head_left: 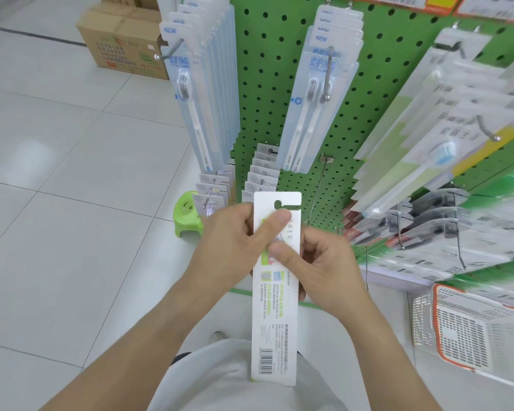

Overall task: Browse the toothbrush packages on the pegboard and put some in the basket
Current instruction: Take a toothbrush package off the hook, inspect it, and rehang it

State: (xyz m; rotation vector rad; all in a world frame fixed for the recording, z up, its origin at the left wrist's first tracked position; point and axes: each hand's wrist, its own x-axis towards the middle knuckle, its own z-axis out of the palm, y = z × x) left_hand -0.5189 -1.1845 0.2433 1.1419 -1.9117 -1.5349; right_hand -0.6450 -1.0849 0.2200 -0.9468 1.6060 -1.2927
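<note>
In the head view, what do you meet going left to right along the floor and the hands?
Cardboard box → green stool → left hand → toothbrush package → right hand → basket.

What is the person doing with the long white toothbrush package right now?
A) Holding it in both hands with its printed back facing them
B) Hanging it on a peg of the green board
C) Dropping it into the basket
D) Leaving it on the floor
A: the left hand and the right hand both grip the toothbrush package, whose barcode side faces the camera, clear of the pegboard and the basket.
</note>
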